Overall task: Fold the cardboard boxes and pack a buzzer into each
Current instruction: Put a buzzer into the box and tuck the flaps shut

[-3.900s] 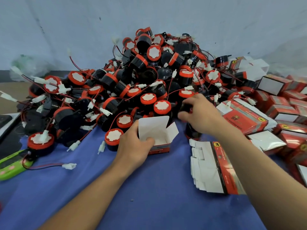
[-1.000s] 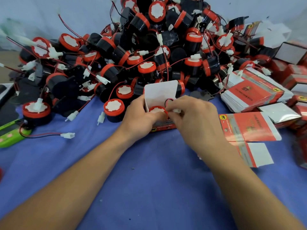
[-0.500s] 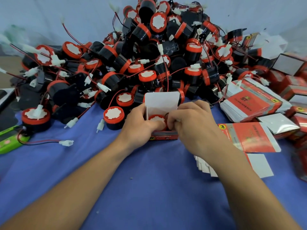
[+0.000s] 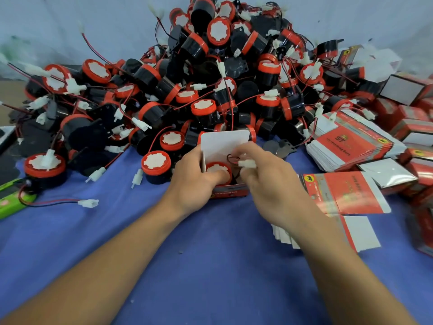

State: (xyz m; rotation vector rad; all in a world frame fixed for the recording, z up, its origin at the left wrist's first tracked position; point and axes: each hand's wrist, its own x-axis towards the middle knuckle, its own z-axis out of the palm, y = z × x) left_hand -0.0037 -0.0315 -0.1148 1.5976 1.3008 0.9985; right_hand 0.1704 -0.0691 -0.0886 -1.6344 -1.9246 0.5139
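Step in hand: packing, mid-insert. One buzzer [image 4: 219, 170] sits red cap up inside the open box [image 4: 230, 193], directly between the two sets of fingers. Left hand [image 4: 193, 184] grasps the box by its left wall, with the thumb lying across the buzzer cap, seemingly pressing it down. Right hand [image 4: 271, 187] pinches the white connector [image 4: 247, 163] at its fingertips, just above the box mouth. The red-black lead [image 4: 230, 158] loops from it back toward the buzzer, not yet tucked. Lid flap [image 4: 225, 143] stands upright just beyond both thumbs, open. Side flaps are hidden by the hands, so I cannot tell how they lie.

Judgement: box is folded, buzzer seated or nearly so, only the wire is outside. Next move calls for coiling lead and connector down beside the buzzer body, in the gap on the right-finger side. Then release the pinch, fold the flap toward the wrists and tuck it in. The left grasp should steady the box meanwhile. Risk: a springy lead can pop out and get caught under the flap.

Supply: pile of buzzers [image 4: 210, 78] sits close beyond the fingers, behind the flap. Stack of flat blanks [image 4: 351, 144] lies out past the right fingers. One loose blank [image 4: 344, 192] lies just beside the right hand on the blue counter [image 4: 187, 266]. Many are unpacked, so overall the task looks far from done.
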